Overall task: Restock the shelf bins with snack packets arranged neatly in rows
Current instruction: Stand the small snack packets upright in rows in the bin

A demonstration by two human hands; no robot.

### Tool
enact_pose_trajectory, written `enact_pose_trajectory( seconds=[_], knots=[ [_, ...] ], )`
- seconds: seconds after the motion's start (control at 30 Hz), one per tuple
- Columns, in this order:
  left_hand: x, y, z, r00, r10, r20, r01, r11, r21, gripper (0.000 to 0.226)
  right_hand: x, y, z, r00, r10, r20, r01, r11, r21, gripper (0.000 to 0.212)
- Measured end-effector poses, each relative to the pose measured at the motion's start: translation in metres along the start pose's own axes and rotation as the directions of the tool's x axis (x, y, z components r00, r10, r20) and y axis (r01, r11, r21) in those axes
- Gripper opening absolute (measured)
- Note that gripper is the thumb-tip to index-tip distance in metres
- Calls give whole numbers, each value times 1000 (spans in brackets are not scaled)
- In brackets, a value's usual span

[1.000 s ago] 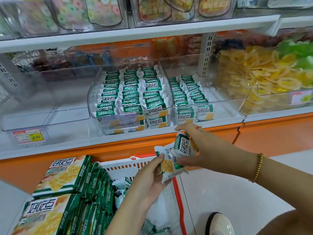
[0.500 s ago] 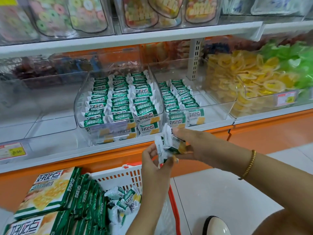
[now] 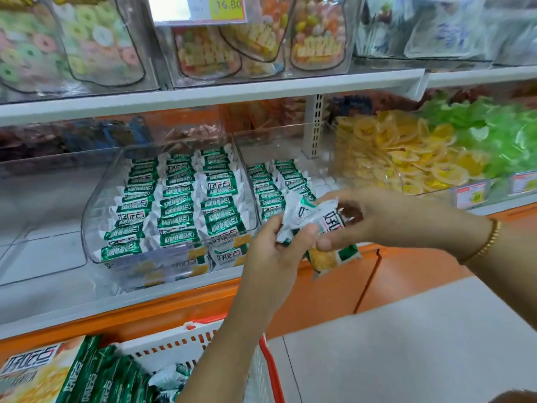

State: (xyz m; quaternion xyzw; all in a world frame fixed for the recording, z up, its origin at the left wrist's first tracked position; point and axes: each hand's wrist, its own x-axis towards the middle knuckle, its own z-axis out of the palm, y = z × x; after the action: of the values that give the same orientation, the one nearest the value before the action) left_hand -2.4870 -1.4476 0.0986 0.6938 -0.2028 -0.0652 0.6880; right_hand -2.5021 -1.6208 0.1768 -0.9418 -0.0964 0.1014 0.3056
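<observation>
Bunch of snack packets (image 3: 315, 218) gripped by left hand (image 3: 276, 245) and right hand (image 3: 389, 219) together, just in front of the half-filled bin (image 3: 273, 141). Bin's bare lane lies up-right of the bunch; right hand nearer, I'd judge.

Showed glossy, crinkled plastic-film snack packets (image 3: 174, 205), smooth clear plastic bins (image 3: 98, 199), a slotted white plastic basket (image 3: 174, 349), a matt white shelf (image 3: 203, 94).

Green-and-white snack packets (image 3: 180, 199) fill the middle bin (image 3: 96, 205) in three rows; the right bin (image 3: 276, 144) holds two. A held bunch (image 3: 325, 228) hovers before its front edge.
</observation>
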Motion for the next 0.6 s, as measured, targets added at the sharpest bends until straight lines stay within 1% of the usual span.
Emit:
enact_pose_trajectory(
  seconds=[0.07,0.1,0.13,0.2,0.23,0.27,0.3,0.33,0.37,0.4,0.43,0.47,0.53,0.6],
  knots=[
    [28,3,8,1000,13,5,-13,999,32,13,8,3,-18,998,-55,0,55,998,20,42],
    [42,3,11,1000,5,5,-6,999,34,15,13,6,-27,998,-57,-33,57,998,6,37],
    [58,3,15,1000,-4,0,4,999,43,25,20,11,-34,996,-54,-77,51,998,-29,39],
    [89,0,20,999,-13,-34,16,998,66,60,40,24,-50,984,-41,-176,18,992,-128,50],
    [103,-2,22,999,0,-50,5,996,86,72,52,31,-58,972,-36,-233,-8,983,-184,53],
    [116,-5,23,998,16,-67,-6,987,159,79,65,38,-64,956,-34,-291,-44,965,-257,55],
    [128,-11,24,997,29,-65,-7,949,315,81,80,44,-70,937,-41,-348,-88,934,-346,59],
    [139,-18,23,999,22,-29,-4,857,515,77,96,51,-74,918,-52,-393,-139,886,-442,65],
    [145,-25,24,999,-24,27,-1,729,685,72,113,59,-76,907,-53,-417,-192,831,-523,68],
    [149,-31,25,992,-92,84,-9,614,789,67,129,67,-77,901,-42,-432,-243,776,-582,67],
    [152,-37,27,979,-156,128,-23,546,838,64,145,74,-78,899,-13,-437,-291,729,-619,62],
    [154,-42,27,966,-207,157,-28,519,854,63,160,80,-77,901,24,-434,-329,689,-646,55],
    [155,-48,26,953,-245,176,-26,515,857,65,189,91,-74,907,90,-411,-376,612,-696,47],
    [155,-54,24,954,-233,188,-45,509,860,66,212,99,-70,919,172,-354,-387,567,-728,45]
  ],
)
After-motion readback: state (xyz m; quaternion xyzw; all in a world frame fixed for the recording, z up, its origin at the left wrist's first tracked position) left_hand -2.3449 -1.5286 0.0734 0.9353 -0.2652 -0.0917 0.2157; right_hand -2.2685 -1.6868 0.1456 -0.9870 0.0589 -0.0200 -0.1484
